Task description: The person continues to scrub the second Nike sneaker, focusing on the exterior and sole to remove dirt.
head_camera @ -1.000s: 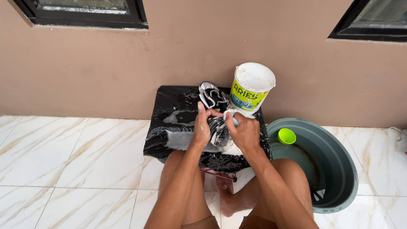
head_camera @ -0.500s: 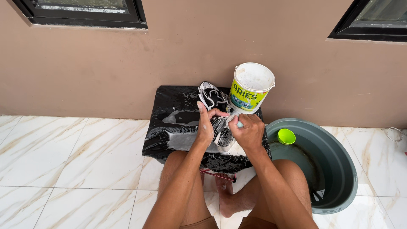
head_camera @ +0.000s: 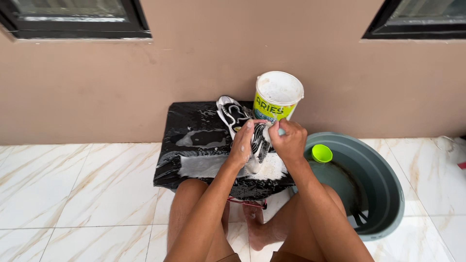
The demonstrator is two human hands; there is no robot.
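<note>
I count two black-and-white shoes: one lies point(head_camera: 232, 114) on the soapy black sheet point(head_camera: 194, 145), the other point(head_camera: 259, 140) is up between my hands. One white bucket point(head_camera: 277, 97) stands behind them, beside one grey basin point(head_camera: 383, 194) holding one green cup point(head_camera: 322, 153). My left hand point(head_camera: 241, 144) is curled closed around the held shoe's side, and my right hand point(head_camera: 290, 140) is fisted tight against its other side.

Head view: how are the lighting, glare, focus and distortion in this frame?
Head view: soft, even daylight, with only faint shadows under the legs. Mild glare sits on the wet black sheet and the glossy floor tiles. The left hand, right hand and the soapy shoe between them are fairly sharp, with no clear motion blur. Wide-angle bending shows at the window frames near the top edge.
</note>
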